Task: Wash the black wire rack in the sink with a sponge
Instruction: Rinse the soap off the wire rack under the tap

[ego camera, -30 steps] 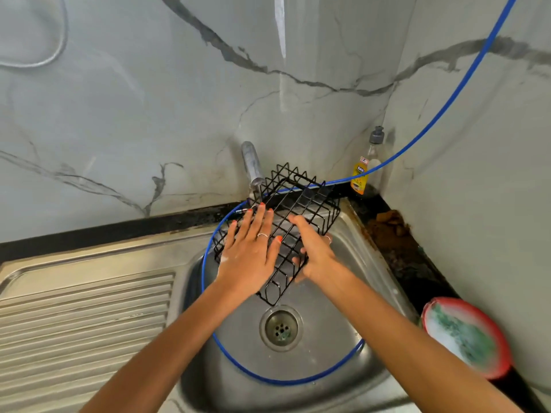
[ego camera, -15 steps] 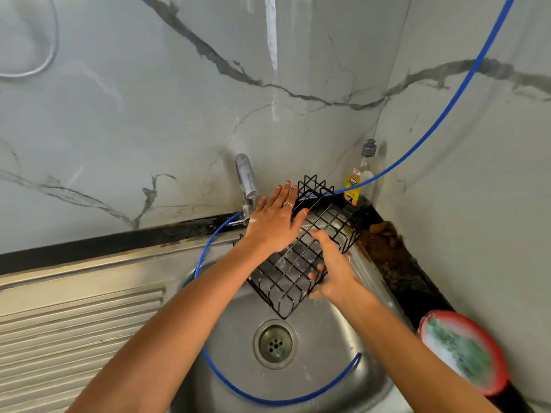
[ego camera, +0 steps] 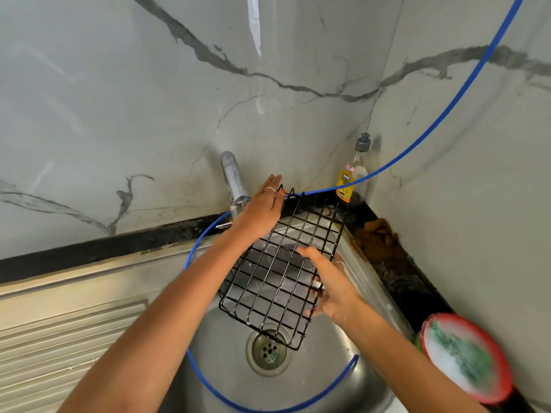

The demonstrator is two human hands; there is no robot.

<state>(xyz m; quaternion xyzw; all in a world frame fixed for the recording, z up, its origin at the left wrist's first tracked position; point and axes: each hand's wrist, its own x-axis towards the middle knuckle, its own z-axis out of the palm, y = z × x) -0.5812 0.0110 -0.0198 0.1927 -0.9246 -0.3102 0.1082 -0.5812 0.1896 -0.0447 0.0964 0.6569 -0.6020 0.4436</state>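
Note:
The black wire rack (ego camera: 269,283) is tilted over the steel sink (ego camera: 316,380), its near end above the drain (ego camera: 268,351). My left hand (ego camera: 264,208) lies on the rack's far left corner beside the tap, fingers straight. At the rack's right edge, my right hand (ego camera: 334,287) grips it, thumb on top and fingers under the wires. Neither hand holds a sponge. A green scrub pad in foam sits in a red bowl (ego camera: 465,357) at the right.
The tap (ego camera: 235,180) stands behind the sink, with no water seen running. A thin blue hose (ego camera: 417,146) comes down from the upper right and loops through the basin. A dish soap bottle (ego camera: 347,180) is in the corner. A ribbed drainboard (ego camera: 59,338) lies to the left.
The rack has swung flatter and further right. My left hand slid from the rack's middle up to its far corner near the tap. My right hand shifted along the right edge.

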